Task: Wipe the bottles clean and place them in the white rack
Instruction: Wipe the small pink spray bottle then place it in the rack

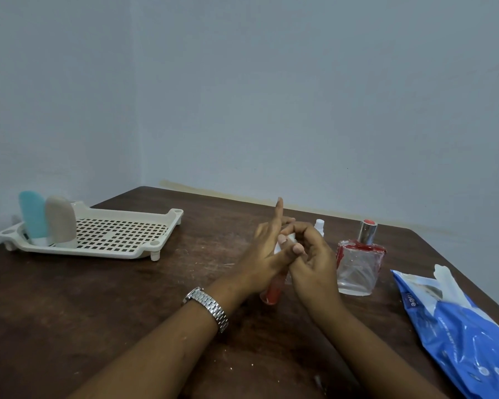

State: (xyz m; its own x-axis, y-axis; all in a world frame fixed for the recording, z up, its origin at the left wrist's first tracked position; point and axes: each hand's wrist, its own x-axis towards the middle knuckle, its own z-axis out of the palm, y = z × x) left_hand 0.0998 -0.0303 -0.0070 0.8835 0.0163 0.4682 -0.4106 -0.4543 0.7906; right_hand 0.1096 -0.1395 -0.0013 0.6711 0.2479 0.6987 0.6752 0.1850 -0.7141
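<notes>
On the counter, the one rack at far left already holds two bottles, one blue and one beige, so I judge two of five done and three left. One wipe pack lies near right, and one glass bottle stands just left of it. In the middle the left hand has its grip clamped on the one red bottle; the right hand pinches one wipe against it, and one small white bottle waits behind.
</notes>
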